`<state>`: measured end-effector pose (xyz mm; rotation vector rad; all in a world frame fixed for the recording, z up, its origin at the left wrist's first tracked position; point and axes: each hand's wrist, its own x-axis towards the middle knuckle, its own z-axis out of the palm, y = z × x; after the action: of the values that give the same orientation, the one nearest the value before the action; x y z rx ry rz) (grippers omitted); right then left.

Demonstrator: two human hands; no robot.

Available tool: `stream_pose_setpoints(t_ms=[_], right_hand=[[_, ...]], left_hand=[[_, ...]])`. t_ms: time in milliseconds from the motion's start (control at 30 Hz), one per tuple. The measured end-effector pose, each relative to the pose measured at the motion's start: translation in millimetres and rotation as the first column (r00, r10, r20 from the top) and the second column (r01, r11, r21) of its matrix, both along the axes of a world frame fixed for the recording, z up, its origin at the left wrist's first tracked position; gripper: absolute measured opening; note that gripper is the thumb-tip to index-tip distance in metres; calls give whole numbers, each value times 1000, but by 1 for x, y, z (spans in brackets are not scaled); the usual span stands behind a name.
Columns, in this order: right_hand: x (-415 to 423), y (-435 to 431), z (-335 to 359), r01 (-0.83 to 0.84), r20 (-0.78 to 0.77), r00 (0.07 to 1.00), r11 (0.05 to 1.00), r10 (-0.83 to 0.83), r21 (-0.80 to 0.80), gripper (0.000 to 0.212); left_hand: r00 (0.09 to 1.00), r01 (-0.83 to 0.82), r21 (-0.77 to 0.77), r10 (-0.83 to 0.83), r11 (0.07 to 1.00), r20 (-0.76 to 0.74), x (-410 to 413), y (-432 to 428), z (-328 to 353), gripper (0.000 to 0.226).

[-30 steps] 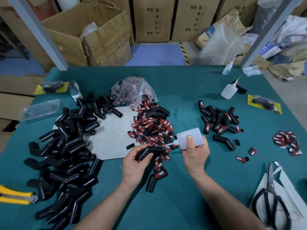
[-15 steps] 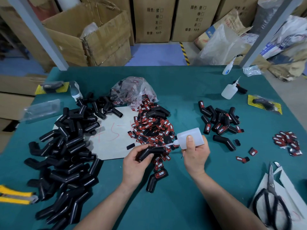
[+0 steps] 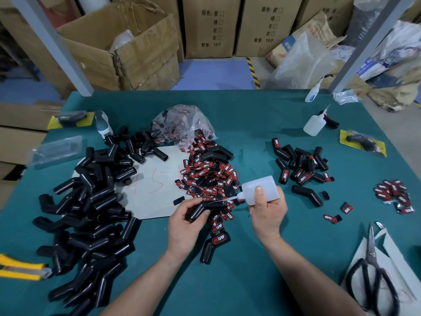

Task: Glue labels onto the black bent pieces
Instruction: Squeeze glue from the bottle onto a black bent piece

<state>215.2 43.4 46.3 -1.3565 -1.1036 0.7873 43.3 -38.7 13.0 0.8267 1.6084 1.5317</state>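
Little has changed. Your left hand (image 3: pixel 184 226) still grips the black bent rubbery piece (image 3: pixel 197 210). Your right hand (image 3: pixel 267 215) still clasps the translucent plastic glue bottle (image 3: pixel 259 189), its nozzle on the piece just beyond your left fingertips. Gluing is probably ongoing; no label is on yet.

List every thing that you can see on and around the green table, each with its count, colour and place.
unlabelled bent rubber pieces: many, black, heap on the table's left
labelled bent pieces: small pile, black with red labels, right of centre
printed labels: large heap, red and black, centre; smaller heap at right
clear plastic bag: one, transparent, behind the large heap
spare glue bottles: two, translucent white, far right
scissors: one, black handles, near right corner
utility knife: one, yellow, near left edge
cardboard boxes: several, brown, behind the table
table: one, green
left hand: grips the held bent piece, black
right hand: grips the glue bottle, translucent, nozzle toward that piece
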Motion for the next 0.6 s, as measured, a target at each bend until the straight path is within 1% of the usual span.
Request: stream_pose_setpoints(t_ms=[133,300,433,600], right_hand=[[1,-1,-2,-10,13,1000,1000,10,11,17],[2,-2,-7,-38,-2,999,999,38,-12,20],[3,0,-9,-25,-18,1000,999,24,-22,19],[2,-1,-8,-39,-20,999,999,38,-34,27]], left_hand=[[1000,-6,2,6,1000,10,0,0,1,37],[1000,-7,11,7,1000,11,0,0,1,37],[1000,-15,17,15,1000,7,0,0,-2,37],[1000,-14,23,14,1000,5,-1,0,-5,38]])
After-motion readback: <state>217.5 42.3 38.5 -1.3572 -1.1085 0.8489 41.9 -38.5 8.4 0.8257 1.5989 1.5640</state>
